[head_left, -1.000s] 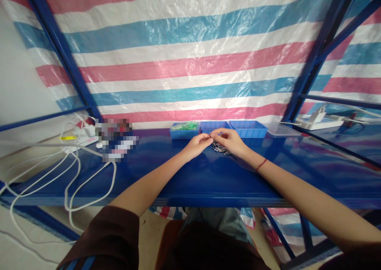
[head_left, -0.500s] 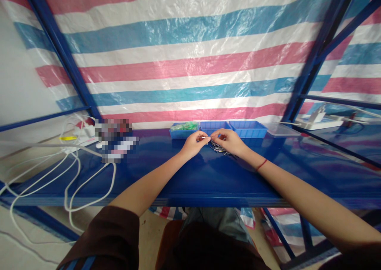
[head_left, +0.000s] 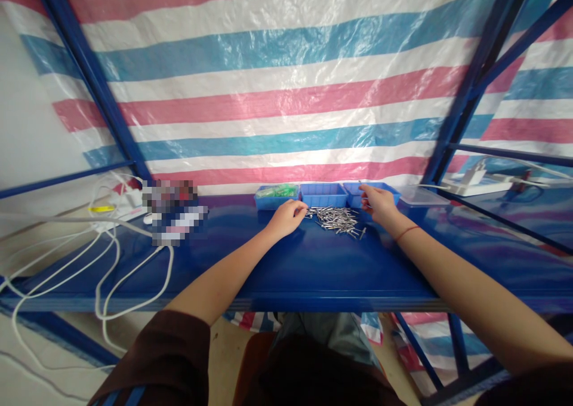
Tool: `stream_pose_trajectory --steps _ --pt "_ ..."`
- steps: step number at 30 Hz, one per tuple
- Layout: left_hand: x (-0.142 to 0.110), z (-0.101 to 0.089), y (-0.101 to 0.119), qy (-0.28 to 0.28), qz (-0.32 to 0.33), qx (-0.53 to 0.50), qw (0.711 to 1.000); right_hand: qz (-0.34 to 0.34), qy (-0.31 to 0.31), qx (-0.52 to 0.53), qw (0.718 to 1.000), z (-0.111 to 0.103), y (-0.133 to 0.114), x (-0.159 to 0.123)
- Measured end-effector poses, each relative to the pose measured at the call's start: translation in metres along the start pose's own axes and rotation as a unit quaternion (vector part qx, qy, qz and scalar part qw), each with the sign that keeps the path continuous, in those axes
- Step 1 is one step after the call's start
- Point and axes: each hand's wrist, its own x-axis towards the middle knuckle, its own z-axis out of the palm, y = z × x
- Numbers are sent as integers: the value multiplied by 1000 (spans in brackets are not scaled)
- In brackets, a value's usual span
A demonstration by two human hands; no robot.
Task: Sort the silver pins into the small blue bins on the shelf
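left hand low, fingertips pinched; right hand raised, fingers bent.

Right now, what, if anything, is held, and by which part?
The right hand seems to pinch a thin piece, part unclear; whether the left hand holds anything cannot be told.

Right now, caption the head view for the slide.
Left hand at the edge of a pile of thin metal pieces, right hand by the rightmost blue bin.
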Motion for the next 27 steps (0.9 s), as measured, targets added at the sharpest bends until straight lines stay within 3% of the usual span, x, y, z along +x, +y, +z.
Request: stream_pose_trajectory --steps 4,7,11,14,16,18,22,27 --pt "-2 -3 -8 -51 21 112 992 30 -10 14 999 -6 -4 3" --pt "-2 -5 -10 -79 24 168 982 15 -63 -2 998 3 -3 -8" --pt "-2 -8 -8 -95 23 197 975 -89 -163 -125 975 17 3 -25" --pt "-3 -8 -5 -92 20 203 975 -210 -221 -246 920 24 8 -33" --pt "-2 -7 -3 -80 17 171 982 -274 -252 -300 878 26 11 -37" --pt "-1 -5 -1 -63 15 97 993 -297 -272 -319 858 29 14 -41" --pt "1 1 5 -22 17 -57 998 -288 -323 -265 862 33 18 -49" --pt "0 8 9 -12 5 -142 990 -266 -352 -172 881 35 15 -57"
